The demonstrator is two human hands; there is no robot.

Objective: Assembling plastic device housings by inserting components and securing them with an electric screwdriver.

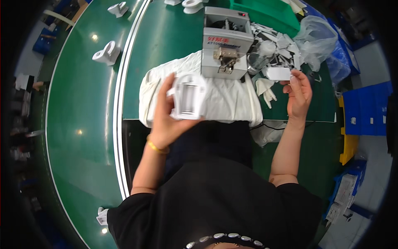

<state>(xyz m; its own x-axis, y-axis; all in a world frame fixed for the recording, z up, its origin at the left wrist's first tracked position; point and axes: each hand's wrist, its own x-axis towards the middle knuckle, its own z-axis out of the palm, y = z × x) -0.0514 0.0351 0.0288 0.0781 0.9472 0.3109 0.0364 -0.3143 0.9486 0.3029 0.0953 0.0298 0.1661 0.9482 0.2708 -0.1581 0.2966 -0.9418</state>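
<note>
The white plastic housing (190,99) is in your left hand (166,124), raised over the white cloth (230,99), with its long slotted recess facing up toward you. Your fingers wrap its left side and your thumb lies along its lower end. Your right hand (299,93) pinches a small white rectangular plate (279,74) by its right end, well apart from the housing. The cloth covers the near edge of the green desk (174,31), and the grey machine (226,43) stands just beyond your left hand. Right of the machine you have a clear container (257,63), a heap of white pieces (290,50), a green bin (282,25) and a clear plastic bag (317,39). More white housings (107,53) sit on the green surface to your left.
</note>
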